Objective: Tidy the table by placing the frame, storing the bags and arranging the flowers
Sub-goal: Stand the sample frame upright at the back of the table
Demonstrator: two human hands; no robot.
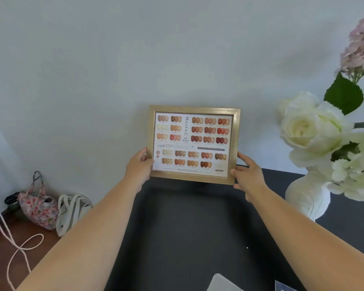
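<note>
A gold-framed picture (192, 143) showing a chart of nail colours stands upright at the far edge of the black table (189, 227), close to the white wall. My left hand (139, 166) grips its lower left side and my right hand (248, 175) grips its lower right corner. White flowers (315, 131) and a pink hydrangea (361, 43) stand in a white vase (305, 198) on the table's right. On the floor at the left, against the wall, lie a floral fabric bag (39, 204) and a cream tote bag (72, 211).
A pale pink cord (15, 246) loops over the brown floor at the left. A dark object (11, 199) sits behind the floral bag. Pale flat items (223, 283) show at the table's near edge.
</note>
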